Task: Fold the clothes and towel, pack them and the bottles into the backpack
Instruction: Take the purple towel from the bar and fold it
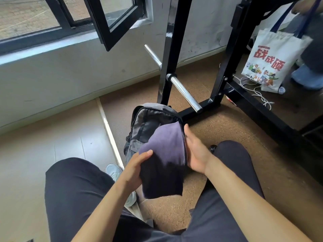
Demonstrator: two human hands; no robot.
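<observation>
Left hand (138,165) pinches the folded purple cloth (164,154), flat, empty right hand (195,151) steadies its 3 o'clock edge; it may unfold, snagging the backpack (148,119) rim.

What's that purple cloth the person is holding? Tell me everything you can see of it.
The purple cloth is a folded, soft-looking fabric, lilac where lit above, darker in shadow below. It tilts over the mouth of the open grey backpack, its lower edge hanging free. The left hand pinches its left edge, thumb on top; the right hand lies against its right edge, fingers hidden behind it.
</observation>
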